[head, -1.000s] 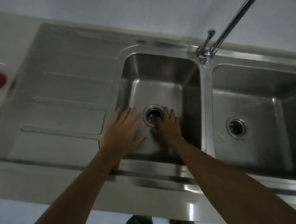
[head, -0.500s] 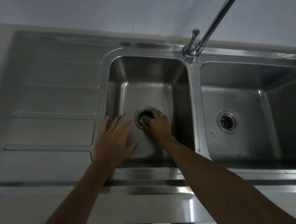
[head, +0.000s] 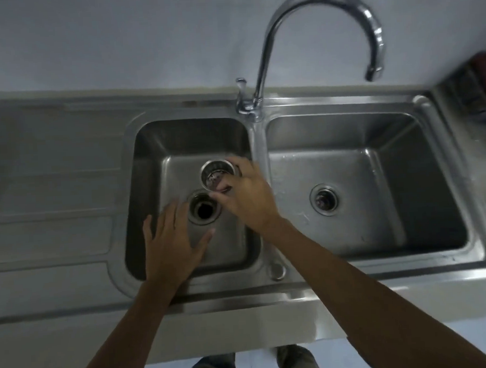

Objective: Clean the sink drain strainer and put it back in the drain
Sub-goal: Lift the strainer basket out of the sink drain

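Fingers of your left hand (head: 171,243) lie spread and straight over the basin (head: 149,188) floor, beside the open drain (head: 203,209). Just beyond, your right hand (head: 248,203) grips the strainer (head: 217,174) round its side, clear of the drain, mouth up toward you, short axis near upright. It looks light, rigid and likely slick, so hold under the rim.

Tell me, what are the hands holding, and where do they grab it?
The right hand grips the drain strainer by its outer side, near the rim. The left hand is open and holds nothing.
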The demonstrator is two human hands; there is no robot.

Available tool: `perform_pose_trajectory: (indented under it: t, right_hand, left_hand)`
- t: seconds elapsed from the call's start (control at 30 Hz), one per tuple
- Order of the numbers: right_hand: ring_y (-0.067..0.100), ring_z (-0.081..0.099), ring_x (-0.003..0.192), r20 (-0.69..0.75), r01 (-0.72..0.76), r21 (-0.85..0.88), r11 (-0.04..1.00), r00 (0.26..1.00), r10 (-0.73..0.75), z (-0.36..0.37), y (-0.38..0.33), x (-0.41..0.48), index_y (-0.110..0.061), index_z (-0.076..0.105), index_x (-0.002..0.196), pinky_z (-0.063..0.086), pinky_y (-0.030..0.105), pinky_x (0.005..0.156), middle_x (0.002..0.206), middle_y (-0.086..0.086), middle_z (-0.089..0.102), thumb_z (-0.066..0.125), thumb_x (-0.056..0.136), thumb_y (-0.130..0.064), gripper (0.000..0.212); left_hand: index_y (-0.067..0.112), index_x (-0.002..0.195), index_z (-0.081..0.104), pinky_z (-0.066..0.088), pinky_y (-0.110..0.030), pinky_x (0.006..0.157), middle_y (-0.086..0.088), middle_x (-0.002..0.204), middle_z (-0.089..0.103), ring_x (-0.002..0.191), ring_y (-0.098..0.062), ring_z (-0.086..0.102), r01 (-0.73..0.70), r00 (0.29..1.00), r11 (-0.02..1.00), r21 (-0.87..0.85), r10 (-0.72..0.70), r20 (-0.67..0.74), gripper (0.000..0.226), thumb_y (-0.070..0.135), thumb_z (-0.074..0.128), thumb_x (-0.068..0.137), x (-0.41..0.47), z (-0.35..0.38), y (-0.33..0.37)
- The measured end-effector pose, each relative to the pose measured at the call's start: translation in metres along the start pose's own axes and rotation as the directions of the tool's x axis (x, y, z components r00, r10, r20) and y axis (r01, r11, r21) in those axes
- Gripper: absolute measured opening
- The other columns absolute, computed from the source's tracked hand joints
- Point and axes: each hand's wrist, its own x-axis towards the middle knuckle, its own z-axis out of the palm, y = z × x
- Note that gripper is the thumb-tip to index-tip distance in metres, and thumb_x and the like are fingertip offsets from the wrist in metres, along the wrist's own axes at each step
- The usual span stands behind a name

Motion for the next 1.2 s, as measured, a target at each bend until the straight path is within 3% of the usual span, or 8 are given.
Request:
perform_pose_trajectory:
  t: [0.1,0.23,0.37,0.47,0.6,0.83,0.97,1.2]
  right_hand:
    - [0.030,0.055,0.119,-0.111,-0.022,0.008,1.000,0.994,0.023,-0.057,0.032,-0.009,-0.018,0.079,0.084,0.054,0.034,0.089,0.134,0.005,0.060,0.087,0.074,-0.039,0.024]
    - [0.030,0.056,0.115,-0.213,-0.122,-0.031,0.992,0.971,0.113,-0.111,0.104,-0.044,-0.018,0.080,0.083,0.053,0.034,0.089,0.130,0.004,0.063,0.090,0.071,-0.039,0.026]
    - [0.030,0.054,0.120,-0.120,-0.290,-0.076,0.954,0.953,0.280,-0.144,0.178,-0.098,-0.018,0.081,0.086,0.053,0.037,0.090,0.134,0.003,0.060,0.090,0.071,-0.040,0.027]
    - [0.027,0.052,0.126,-0.012,-0.385,-0.136,0.913,0.922,0.387,-0.159,0.222,-0.130,-0.020,0.081,0.087,0.053,0.039,0.095,0.136,0.001,0.057,0.088,0.073,-0.044,0.029]
    - [0.024,0.053,0.122,0.120,-0.467,-0.175,0.867,0.864,0.489,-0.168,0.260,-0.149,-0.024,0.080,0.099,0.052,0.038,0.096,0.134,-0.003,0.057,0.089,0.073,-0.042,0.033]
    - [0.033,0.054,0.123,0.360,-0.538,-0.262,0.801,0.716,0.598,-0.153,0.294,-0.134,-0.034,0.050,0.141,0.048,0.043,0.104,0.133,0.006,0.057,0.088,0.070,-0.045,0.081]
    - [0.036,0.051,0.127,0.386,-0.563,-0.308,0.767,0.663,0.642,-0.138,0.303,-0.130,-0.036,0.044,0.146,0.048,0.045,0.104,0.137,0.006,0.055,0.085,0.072,-0.045,0.085]
    - [0.040,0.050,0.126,0.372,-0.587,-0.295,0.754,0.656,0.657,-0.115,0.302,-0.130,-0.032,0.041,0.147,0.048,0.052,0.102,0.136,0.007,0.054,0.084,0.074,-0.045,0.086]
  left_hand:
    - [0.016,0.150,0.044,0.028,-0.059,0.118,-0.011,0.159,0.044,0.144,-0.031,0.043,-0.024,0.999,0.997,-0.079,0.021,-0.035,0.084,0.076,0.043,0.092,0.016,-0.005,0.059]
    - [0.017,0.155,0.039,0.025,-0.060,0.119,-0.010,0.165,0.035,0.148,-0.029,0.037,-0.181,0.984,0.982,-0.053,0.181,-0.011,0.084,0.076,0.041,0.095,0.034,0.000,0.143]
    - [0.018,0.155,0.039,0.025,-0.060,0.121,-0.008,0.165,0.035,0.149,-0.029,0.037,-0.333,0.942,0.942,-0.029,0.334,0.015,0.083,0.072,0.050,0.094,0.043,0.021,0.205]
    - [0.016,0.156,0.039,0.021,-0.058,0.123,-0.007,0.167,0.034,0.152,-0.027,0.033,-0.381,0.923,0.925,0.007,0.379,0.064,0.085,0.074,0.046,0.093,0.048,0.039,0.232]
    - [0.015,0.154,0.041,0.022,-0.059,0.122,-0.009,0.165,0.036,0.151,-0.028,0.036,-0.432,0.900,0.899,0.075,0.426,0.090,0.084,0.072,0.049,0.093,0.057,0.054,0.239]
    - [0.008,0.143,0.054,0.038,-0.062,0.112,-0.016,0.150,0.053,0.134,-0.033,0.055,-0.510,0.859,0.837,0.198,0.505,0.083,0.084,0.071,0.046,0.087,0.083,0.067,0.209]
    - [0.006,0.142,0.052,0.042,-0.061,0.109,-0.017,0.146,0.056,0.130,-0.034,0.056,-0.512,0.858,0.837,0.192,0.511,0.063,0.084,0.071,0.048,0.088,0.087,0.076,0.202]
    - [0.011,0.141,0.057,0.040,-0.054,0.108,-0.010,0.144,0.060,0.126,-0.028,0.060,-0.524,0.847,0.828,0.197,0.531,0.024,0.079,0.071,0.055,0.089,0.089,0.082,0.199]
